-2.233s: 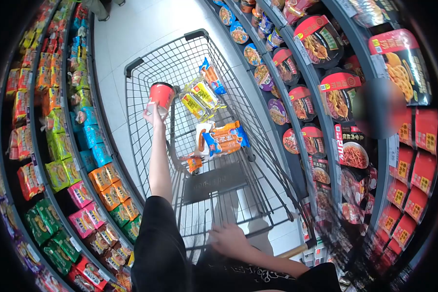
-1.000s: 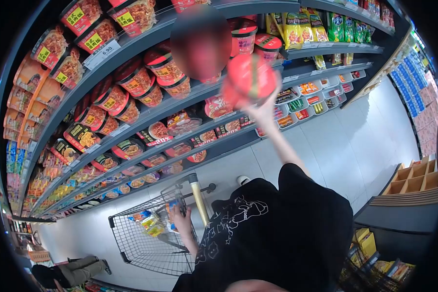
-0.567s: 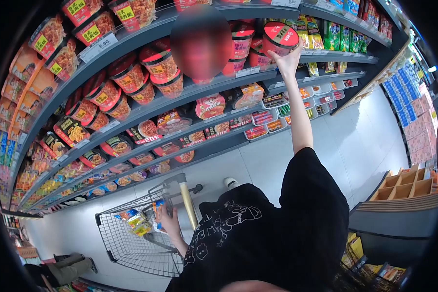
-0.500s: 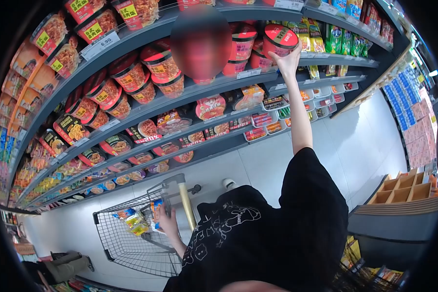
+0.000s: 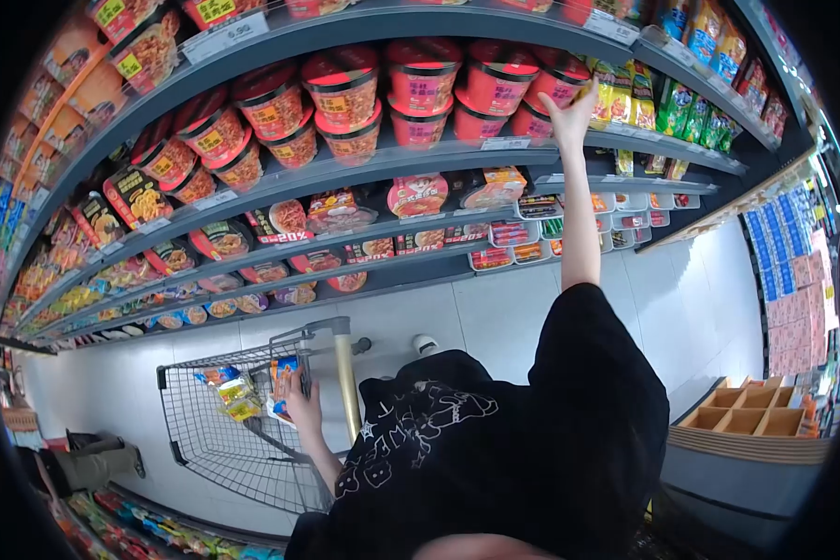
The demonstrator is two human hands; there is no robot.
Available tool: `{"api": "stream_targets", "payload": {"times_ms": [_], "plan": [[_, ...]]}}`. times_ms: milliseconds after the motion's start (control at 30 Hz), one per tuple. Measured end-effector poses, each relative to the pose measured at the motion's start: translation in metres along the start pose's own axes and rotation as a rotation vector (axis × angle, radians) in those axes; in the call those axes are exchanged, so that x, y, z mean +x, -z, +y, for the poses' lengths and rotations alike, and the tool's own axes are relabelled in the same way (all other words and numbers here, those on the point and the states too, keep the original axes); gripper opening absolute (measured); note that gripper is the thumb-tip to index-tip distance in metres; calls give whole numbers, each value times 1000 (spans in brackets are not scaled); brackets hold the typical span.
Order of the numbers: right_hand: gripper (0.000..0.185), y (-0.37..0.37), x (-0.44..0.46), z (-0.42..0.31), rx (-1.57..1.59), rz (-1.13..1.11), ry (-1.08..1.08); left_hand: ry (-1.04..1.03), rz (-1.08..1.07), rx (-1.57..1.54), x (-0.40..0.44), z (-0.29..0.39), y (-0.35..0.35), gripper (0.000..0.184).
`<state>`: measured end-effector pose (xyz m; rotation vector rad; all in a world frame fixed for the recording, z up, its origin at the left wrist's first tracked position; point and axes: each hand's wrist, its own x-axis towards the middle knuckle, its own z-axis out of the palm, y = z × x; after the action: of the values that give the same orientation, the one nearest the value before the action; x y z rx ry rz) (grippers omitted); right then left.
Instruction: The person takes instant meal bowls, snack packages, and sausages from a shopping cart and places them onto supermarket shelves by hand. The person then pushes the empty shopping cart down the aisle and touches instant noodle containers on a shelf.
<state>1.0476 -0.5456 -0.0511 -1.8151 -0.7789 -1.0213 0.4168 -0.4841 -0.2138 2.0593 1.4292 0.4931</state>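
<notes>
My right hand (image 5: 571,119) is raised to the upper shelf at the right, its thumb and fingers apart in front of a red cup (image 5: 560,75) with a black-rimmed lid. That cup stands on top of another red cup, at the right end of a stacked row; whether my fingertips still touch it is hard to tell. Low on the left, my left hand (image 5: 302,399) hangs over the handle end of the shopping cart (image 5: 217,450), fingers apart, beside an orange-and-blue packet (image 5: 284,371). Yellow packets (image 5: 240,398) lie farther along in the cart.
Curved shelves (image 5: 364,177) of cups, bowls and bags fill the upper view. Trays of small packets (image 5: 509,245) sit at the lower right shelf end. A wooden compartment stand (image 5: 742,411) is at the right. Another person's legs (image 5: 98,464) show at the lower left.
The red cup has gone from my right hand's grip to the shelf stack, and that hand has opened. Earlier, a red cup was in my left hand over the cart. The view has turned toward the shelves.
</notes>
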Motion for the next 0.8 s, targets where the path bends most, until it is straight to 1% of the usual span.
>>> {"api": "stream_targets", "payload": {"times_ms": [33, 67, 100, 133, 200, 267, 333, 367, 400, 433, 467, 500, 533, 567, 600, 667, 700, 733, 767, 800], "plan": [[84, 7, -8, -19, 34, 61, -22, -35, 29, 20, -1, -4, -1, 38], [77, 9, -20, -27, 262, 67, -128, -70, 58, 41, 0, -6, -2, 38], [76, 13, -39, -47, 189, -5, -128, -88, 19, 89, 2, 3, 4, 38], [75, 16, -55, -67, 115, -76, -123, -54, 32, 92, 0, 3, 6, 38], [75, 3, -66, -86, 150, -168, -116, -41, 27, 54, -12, 2, 7, 37], [76, -14, -70, -80, 326, -145, -163, -82, 97, 60, -11, -4, 2, 35], [79, -36, -67, -71, 297, -92, -86, -61, 101, 12, -19, 2, 6, 36], [81, -26, -69, -77, 117, -126, -136, -57, 97, 51, -24, -2, 7, 37], [81, -21, -71, -82, 72, -131, -213, -47, 104, 25, -30, -16, -1, 37], [82, -21, -71, -76, 102, -95, -120, -64, 148, 30, -35, -13, -1, 37], [82, -27, -71, -67, 5, -78, -96, -91, 167, 30, -38, -14, -2, 36], [81, -20, -69, -65, 36, -116, -182, -38, 147, 41, -43, -13, -3, 36], [80, -17, -70, -65, 27, -75, -139, -54, 156, 23, -47, -11, -2, 36], [80, -14, -71, -72, 68, -93, -148, -27, 158, -5, -52, -14, -6, 37], [79, -6, -70, -75, 90, -88, -162, 21, 93, -12, -52, -7, -1, 37], [78, -1, -75, -81, 102, -47, -97, 34, 71, 30, -58, -10, -6, 42], [77, 7, -82, -86, 108, 14, -67, 58, 84, 27, -62, -8, -6, 42], [76, 16, -92, -98, 115, 77, -38, 69, 71, 13, -65, -4, -3, 45], [71, 28, -102, -124, 197, 101, -44, 79, 57, 0, -68, 0, 2, 48], [63, 40, -115, -143, 231, 90, 2, 93, 63, -4, -72, 3, 12, 48]]}}
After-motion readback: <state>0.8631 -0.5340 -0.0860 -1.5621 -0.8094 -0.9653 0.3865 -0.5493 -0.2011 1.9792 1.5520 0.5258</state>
